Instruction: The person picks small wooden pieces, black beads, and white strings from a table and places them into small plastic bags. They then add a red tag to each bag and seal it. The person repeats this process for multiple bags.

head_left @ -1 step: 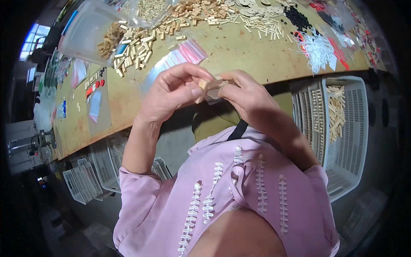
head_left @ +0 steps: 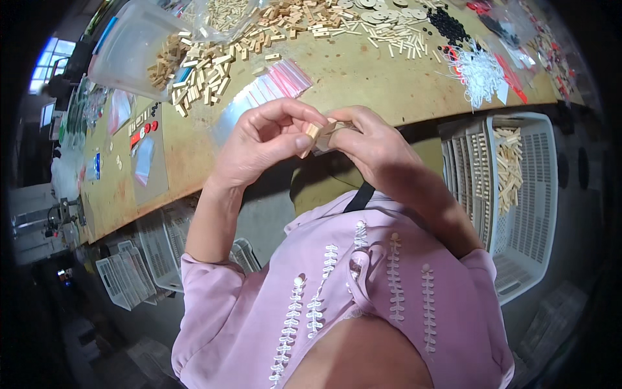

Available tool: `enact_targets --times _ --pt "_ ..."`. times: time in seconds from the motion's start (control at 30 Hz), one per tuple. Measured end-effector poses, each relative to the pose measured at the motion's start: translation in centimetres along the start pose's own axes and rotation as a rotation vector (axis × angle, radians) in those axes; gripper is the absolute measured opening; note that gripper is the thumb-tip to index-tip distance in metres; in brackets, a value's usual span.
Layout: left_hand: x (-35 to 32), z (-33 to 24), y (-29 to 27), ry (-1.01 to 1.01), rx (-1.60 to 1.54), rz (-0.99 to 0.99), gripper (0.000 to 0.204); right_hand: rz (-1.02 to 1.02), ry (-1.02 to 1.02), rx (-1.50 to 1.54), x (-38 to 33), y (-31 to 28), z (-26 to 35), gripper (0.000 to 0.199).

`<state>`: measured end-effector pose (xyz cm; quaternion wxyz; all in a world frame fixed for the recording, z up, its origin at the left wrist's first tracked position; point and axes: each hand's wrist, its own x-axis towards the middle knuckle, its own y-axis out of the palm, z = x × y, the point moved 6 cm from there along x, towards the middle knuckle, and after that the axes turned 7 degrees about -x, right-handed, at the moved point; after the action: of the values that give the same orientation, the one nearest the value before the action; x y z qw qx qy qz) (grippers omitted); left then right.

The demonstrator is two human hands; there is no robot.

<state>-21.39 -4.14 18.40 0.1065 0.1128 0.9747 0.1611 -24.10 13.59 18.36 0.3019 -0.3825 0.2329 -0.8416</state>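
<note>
My left hand (head_left: 262, 139) pinches a small pale wooden block (head_left: 313, 131) between thumb and fingertips, just past the table's near edge. Close against it, my right hand (head_left: 372, 139) has its fingers curled on a small clear plastic bag (head_left: 322, 142), whose lower part hangs below the fingertips. The bag's mouth and any contents are partly hidden by my fingers. Beyond my hands, a fanned stack of clear zip bags (head_left: 269, 85) with red-pink strips lies on the table.
Loose wooden blocks (head_left: 204, 78) spill from a translucent bin (head_left: 126, 55) at the far left. Farther back are wooden discs (head_left: 382, 16), short sticks (head_left: 405, 42), black beads (head_left: 448, 27) and white strings (head_left: 478, 74). A white crate (head_left: 547, 194) holding wooden pieces stands at right below the table (head_left: 363, 78).
The wooden block has shifted slightly toward my right hand and tilted in my left fingers. My right hand has barely moved.
</note>
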Motion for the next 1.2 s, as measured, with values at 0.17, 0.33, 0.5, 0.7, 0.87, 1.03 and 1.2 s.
enact_targets --times 0.17,0.33,0.5,0.7,0.87,1.03,1.2 --pt "0.0 -0.1 0.3 0.143 0.076 -0.009 0.025 0.029 0.086 0.012 -1.4 0.1 -0.3 0.014" --pt "0.3 0.5 2.9 0.542 0.609 -0.06 0.02 0.09 0.154 0.104 -2.2 0.2 -0.2 0.014" --pt "2.2 -1.4 2.3 0.559 0.873 -0.149 0.02 0.086 0.219 0.065 -3.6 -0.2 -2.0 0.014" --pt "9.5 -2.9 -9.9 0.468 1.43 -0.374 0.025 0.062 0.263 0.068 -4.7 -0.5 -3.2 0.018" --pt "12.9 -2.4 -13.2 0.265 1.358 -0.337 0.015 0.016 0.294 0.106 -5.6 -1.2 -4.4 0.017" --pt "15.2 -3.5 -13.9 0.394 1.396 -0.369 0.023 0.004 0.318 0.105 -5.5 -1.0 -4.9 0.016" --pt "16.6 -2.8 -14.4 0.48 1.506 -0.309 0.022 -0.007 0.343 0.122 -5.4 -1.5 -4.8 0.015"
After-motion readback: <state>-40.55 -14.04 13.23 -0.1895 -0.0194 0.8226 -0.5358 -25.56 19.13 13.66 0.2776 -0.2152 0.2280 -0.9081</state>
